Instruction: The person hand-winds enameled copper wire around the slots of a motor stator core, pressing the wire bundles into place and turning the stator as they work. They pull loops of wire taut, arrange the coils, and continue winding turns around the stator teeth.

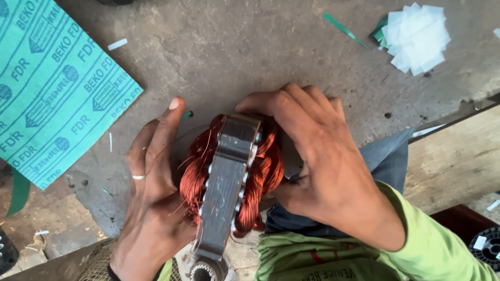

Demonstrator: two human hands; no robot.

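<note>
A motor stator (227, 184) stands on edge between my hands: a grey laminated steel ring with bundles of copper winding (263, 174) bulging out on both sides. My left hand (151, 192), with a ring on one finger, cups the left windings, its thumb pointing up. From the right, my right hand (317, 161) grips the stator, fingers curled over the top of the steel core and the windings. Thin loose copper wires stick out near my left palm.
A large green printed insulation sheet (52, 83) lies on the concrete floor at the left. A pile of white cut paper pieces (419, 36) and a green strip (344, 28) lie at the upper right. A black spool (489, 247) sits at the lower right.
</note>
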